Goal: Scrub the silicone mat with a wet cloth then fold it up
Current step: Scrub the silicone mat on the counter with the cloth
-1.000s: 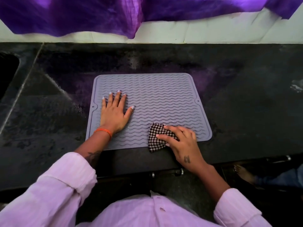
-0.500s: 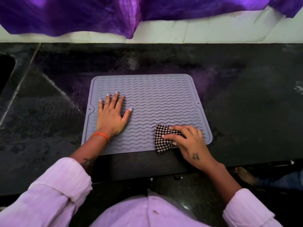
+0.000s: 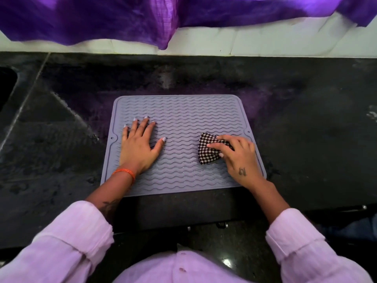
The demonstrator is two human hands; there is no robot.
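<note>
Mat (image 3: 183,111): flat on dark bench (image 3: 306,139), unfolded.
Cloth (image 3: 210,148): now farther up mat's right half, off the near edge where it sat earlier.
Right hand (image 3: 238,158): grip clamped on cloth, pressing down.
Left hand (image 3: 138,148): fingers spread, flat on mat's left, unchanged.
Meaning: scrubbing underway; folding not yet begun.

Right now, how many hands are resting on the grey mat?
2. The left hand lies flat on the left part of the silicone mat; the right hand presses the checked cloth on its right part.
</note>
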